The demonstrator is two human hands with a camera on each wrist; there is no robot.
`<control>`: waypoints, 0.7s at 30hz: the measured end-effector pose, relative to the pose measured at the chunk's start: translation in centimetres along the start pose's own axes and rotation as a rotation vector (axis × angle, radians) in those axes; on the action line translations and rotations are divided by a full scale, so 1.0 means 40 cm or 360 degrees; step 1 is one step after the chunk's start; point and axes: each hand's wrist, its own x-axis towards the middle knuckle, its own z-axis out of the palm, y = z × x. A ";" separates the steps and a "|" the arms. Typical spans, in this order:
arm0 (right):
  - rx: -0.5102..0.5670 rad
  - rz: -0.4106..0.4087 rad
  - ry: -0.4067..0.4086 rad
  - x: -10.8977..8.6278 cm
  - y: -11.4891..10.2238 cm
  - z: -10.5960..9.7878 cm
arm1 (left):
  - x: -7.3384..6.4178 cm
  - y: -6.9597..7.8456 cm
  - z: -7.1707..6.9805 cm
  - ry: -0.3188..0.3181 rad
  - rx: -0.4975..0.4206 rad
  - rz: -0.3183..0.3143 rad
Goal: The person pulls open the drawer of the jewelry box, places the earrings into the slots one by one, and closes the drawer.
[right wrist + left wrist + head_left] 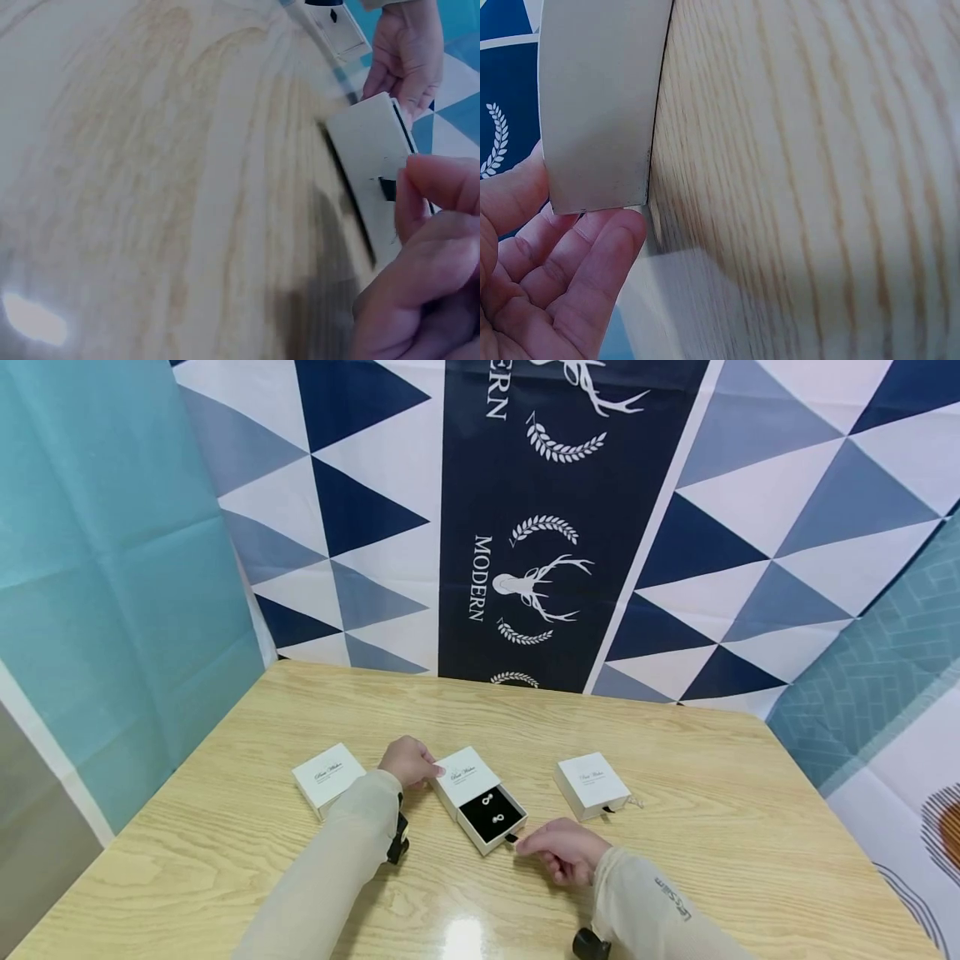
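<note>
In the middle of the table a white jewelry box [463, 777] lies with its drawer [502, 842] slid partway out toward me. A pair of small earrings [498, 817] sits on the drawer's black lining. My left hand [408, 762] holds the box sleeve at its far left end, thumb on top; the left wrist view shows its fingers at the box's end [600, 150]. At the drawer's front, my right hand [566, 850] pinches the black ribbon tab [387, 188] between thumb and forefinger.
A closed white box [330, 775] lies on the left, partly behind my left forearm. To the right stands another white box [594, 781], with a black tab and a thin chain [636, 802] at its front. The wooden table [675, 885] meets a patterned cloth at the back.
</note>
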 end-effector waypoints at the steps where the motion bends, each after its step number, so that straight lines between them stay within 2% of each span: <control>1: 0.0026 0.0034 -0.0003 0.001 0.002 0.000 | 0.000 0.001 0.000 0.0001 0.0001 -0.0001; 6: 0.0115 0.0125 0.0013 0.004 0.008 0.006 | -0.001 0.004 0.000 0.0013 0.0019 -0.0002; 13: 0.0247 0.0129 0.0082 0.012 0.008 0.020 | 0.002 0.006 -0.003 0.0008 0.0021 -0.0015; 21: 0.0292 0.0121 0.0143 0.019 -0.001 0.041 | 0.004 0.003 -0.005 -0.0005 0.0009 -0.0021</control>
